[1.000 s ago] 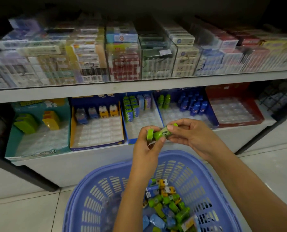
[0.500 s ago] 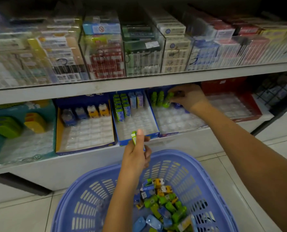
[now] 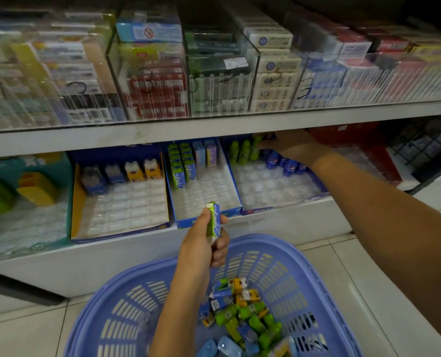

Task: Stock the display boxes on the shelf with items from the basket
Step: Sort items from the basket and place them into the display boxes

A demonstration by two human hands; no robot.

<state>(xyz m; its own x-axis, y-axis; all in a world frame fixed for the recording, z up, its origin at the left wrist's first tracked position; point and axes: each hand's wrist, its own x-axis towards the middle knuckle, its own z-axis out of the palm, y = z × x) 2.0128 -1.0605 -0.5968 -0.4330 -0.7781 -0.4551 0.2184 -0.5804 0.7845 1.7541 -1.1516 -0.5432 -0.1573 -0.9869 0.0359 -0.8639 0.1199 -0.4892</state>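
Green cardboard pack (image 3: 213, 219) looks light, stiff, crushable; your left hand (image 3: 202, 251) grips its lower half, fine. Your right hand (image 3: 292, 148) is at the bottles (image 3: 244, 150), grip unclear.

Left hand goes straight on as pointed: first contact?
Probably the front wall of the middle display box, just beyond the green pack the left hand holds; depth unclear, it might clear it.

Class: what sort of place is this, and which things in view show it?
Probably a small shop: clear dividers hold stacked packs on the upper shelf, part-filled display boxes sit below, and a blue basket holds more items.
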